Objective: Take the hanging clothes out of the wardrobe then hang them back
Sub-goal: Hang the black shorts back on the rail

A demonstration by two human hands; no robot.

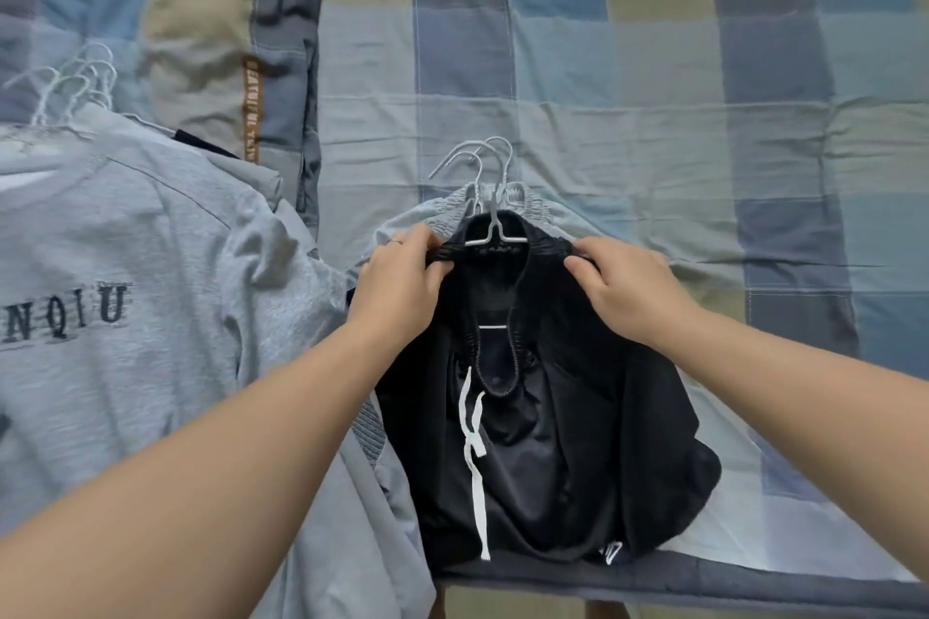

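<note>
While the black shorts (543,442) lie low in the middle of the frame on the checked bed (653,91), the left hand (402,287) and right hand (628,292) each pinch the elastic waistband, one on either side of a white hanger (495,241). Grey shorts (447,211) lie underneath. A grey T-shirt (125,241) on more hangers (75,80) fills the left side.
</note>
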